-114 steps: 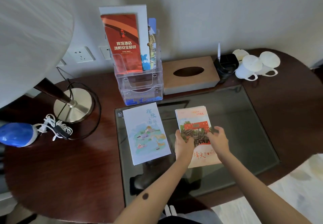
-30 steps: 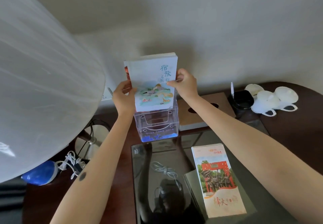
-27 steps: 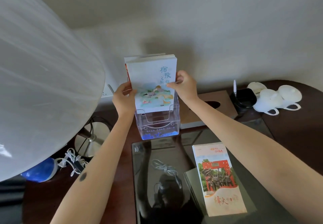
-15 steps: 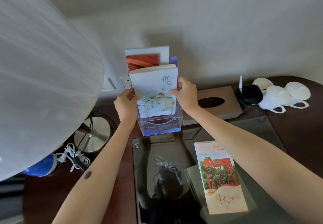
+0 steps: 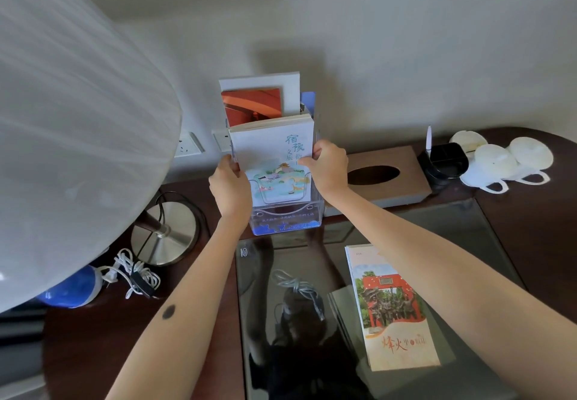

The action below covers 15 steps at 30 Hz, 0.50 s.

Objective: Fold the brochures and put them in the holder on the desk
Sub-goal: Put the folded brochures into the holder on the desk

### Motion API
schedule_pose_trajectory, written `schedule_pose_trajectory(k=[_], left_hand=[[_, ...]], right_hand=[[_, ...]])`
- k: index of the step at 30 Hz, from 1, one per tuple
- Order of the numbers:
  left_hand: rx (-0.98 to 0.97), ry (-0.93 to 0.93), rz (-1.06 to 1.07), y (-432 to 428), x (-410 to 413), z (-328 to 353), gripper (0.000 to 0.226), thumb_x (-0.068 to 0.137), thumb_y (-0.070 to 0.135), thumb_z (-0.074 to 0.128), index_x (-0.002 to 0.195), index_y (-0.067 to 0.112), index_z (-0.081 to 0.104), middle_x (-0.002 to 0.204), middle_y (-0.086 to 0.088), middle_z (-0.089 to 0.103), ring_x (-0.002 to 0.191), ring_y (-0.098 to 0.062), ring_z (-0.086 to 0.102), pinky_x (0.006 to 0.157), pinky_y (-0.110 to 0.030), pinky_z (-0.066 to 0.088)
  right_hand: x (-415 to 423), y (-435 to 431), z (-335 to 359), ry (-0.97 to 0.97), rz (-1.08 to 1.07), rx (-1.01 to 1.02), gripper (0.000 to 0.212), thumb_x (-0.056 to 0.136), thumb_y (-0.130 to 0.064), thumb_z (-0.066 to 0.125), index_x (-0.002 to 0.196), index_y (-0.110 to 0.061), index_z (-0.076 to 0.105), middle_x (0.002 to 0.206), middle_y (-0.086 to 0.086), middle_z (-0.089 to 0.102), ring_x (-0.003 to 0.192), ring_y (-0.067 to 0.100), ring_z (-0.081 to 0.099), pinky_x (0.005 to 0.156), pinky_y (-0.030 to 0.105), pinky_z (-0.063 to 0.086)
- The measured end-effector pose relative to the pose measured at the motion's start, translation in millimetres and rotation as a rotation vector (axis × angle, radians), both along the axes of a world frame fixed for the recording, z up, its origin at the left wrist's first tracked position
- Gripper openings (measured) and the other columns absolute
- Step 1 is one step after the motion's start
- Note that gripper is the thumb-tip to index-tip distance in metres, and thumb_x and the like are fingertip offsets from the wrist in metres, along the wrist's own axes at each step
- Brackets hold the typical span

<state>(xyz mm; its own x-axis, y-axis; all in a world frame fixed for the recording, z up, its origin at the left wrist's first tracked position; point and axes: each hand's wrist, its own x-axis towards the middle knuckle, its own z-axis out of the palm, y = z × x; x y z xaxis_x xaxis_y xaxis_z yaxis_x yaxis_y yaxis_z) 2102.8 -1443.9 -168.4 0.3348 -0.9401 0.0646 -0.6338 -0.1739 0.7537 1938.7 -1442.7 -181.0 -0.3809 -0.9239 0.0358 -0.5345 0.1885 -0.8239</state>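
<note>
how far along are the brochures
Done: a red brochure stands at the back of the clear holder. In hand: left hand and right hand grip the pale blue brochure, partway into the front pocket. Left: the orange brochure lies on the desk glass.

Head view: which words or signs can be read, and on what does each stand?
"宿豫": white brochure in the holder.
"文旅指", the rest hidden by the right hand: same brochure.
"烽火": orange brochure on the glass; its smaller characters blurred.
Print in the holder's lowest pocket and the logo on the glass: too small to read.
</note>
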Motion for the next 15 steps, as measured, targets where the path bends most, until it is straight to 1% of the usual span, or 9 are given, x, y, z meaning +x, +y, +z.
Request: schedule_pose_trajectory(k=[3,5,6,7,9,10,11,13,15], left_hand=[[0.082,0.038,-0.004,0.7,-5.1,5.7,0.028,0.085,-0.005,0.041,0.104,-0.003,0.06,0.092,-0.017,0.067,0.093,-0.034,0.062,0.068,-0.027,0.039],[0.149,0.056,-0.031,0.6,-7.9,10.6,0.03,0.086,-0.004,0.039,0.11,-0.003,0.057,0.1,-0.019,0.066,0.091,-0.033,0.061,0.068,-0.027,0.039],[0.19,0.049,-0.052,1.4,-9.8,13.0,0.034,0.087,-0.005,0.038,0.117,-0.003,0.053,0.106,-0.02,0.064,0.086,-0.03,0.059,0.066,-0.028,0.039],[0.238,0.03,-0.08,2.8,-11.9,15.1,0.04,0.088,-0.005,0.038,0.127,-0.003,0.046,0.109,-0.021,0.062,0.079,-0.026,0.056,0.064,-0.028,0.039],[0.332,-0.015,-0.146,7.2,-16.5,19.6,0.056,0.089,-0.005,0.036,0.144,0.0,0.023,0.115,-0.021,0.057,0.072,-0.022,0.053,0.059,-0.03,0.043],[0.369,-0.028,-0.173,10.1,-18.7,21.1,0.062,0.09,-0.004,0.036,0.147,0.001,0.012,0.12,-0.02,0.055,0.079,-0.025,0.057,0.063,-0.033,0.047],[0.393,-0.033,-0.187,12.5,-20.4,22.0,0.066,0.091,-0.002,0.037,0.148,0.002,0.004,0.128,-0.02,0.051,0.094,-0.03,0.059,0.074,-0.036,0.051],[0.373,-0.019,-0.198,19.1,-24.1,20.6,0.068,0.092,0.001,0.036,0.148,0.003,-0.002,0.147,-0.018,0.034,0.125,-0.033,0.046,0.097,-0.037,0.043],[0.281,-0.016,-0.196,31.2,-29.7,17.8,0.068,0.092,0.001,0.036,0.148,0.004,-0.003,0.157,-0.013,0.014,0.139,-0.029,0.027,0.106,-0.034,0.034]], right_hand=[[4.9,2.5,0.2,0.012,-0.038,0.0,0.008,0.084,-0.008,0.065,0.08,-0.003,0.06,0.081,0.004,0.067,0.064,0.008,0.054,0.047,0.007,0.033],[7.2,4.7,-0.5,0.019,-0.042,-0.013,0.007,0.087,-0.006,0.061,0.085,0.0,0.061,0.092,0.011,0.07,0.079,0.018,0.063,0.049,0.007,0.033],[7.2,5.4,-0.3,0.02,-0.04,-0.007,0.007,0.087,-0.005,0.059,0.085,0.001,0.061,0.093,0.013,0.07,0.084,0.021,0.064,0.05,0.007,0.035],[6.2,5.8,0.5,0.026,-0.036,0.013,0.007,0.087,-0.004,0.058,0.086,0.002,0.062,0.093,0.014,0.07,0.086,0.024,0.065,0.053,0.011,0.038],[2.7,5.9,4.6,0.048,-0.007,0.064,0.012,0.088,0.001,0.052,0.088,0.005,0.064,0.092,0.017,0.069,0.087,0.029,0.064,0.062,0.027,0.045],[0.1,7.3,7.4,0.05,0.01,0.077,0.017,0.088,0.003,0.049,0.092,0.005,0.065,0.094,0.018,0.069,0.089,0.03,0.063,0.066,0.032,0.045],[-2.9,8.6,11.0,0.04,0.018,0.079,0.021,0.088,0.003,0.047,0.098,0.004,0.065,0.097,0.018,0.068,0.092,0.029,0.062,0.073,0.033,0.046],[-11.6,12.0,19.7,0.001,0.006,0.075,0.027,0.09,0.0,0.046,0.112,0.0,0.062,0.106,0.014,0.067,0.1,0.024,0.061,0.083,0.026,0.045],[-25.9,19.7,25.2,-0.08,-0.049,0.065,0.029,0.09,-0.004,0.047,0.117,-0.005,0.058,0.108,0.01,0.066,0.1,0.02,0.061,0.085,0.023,0.044]])
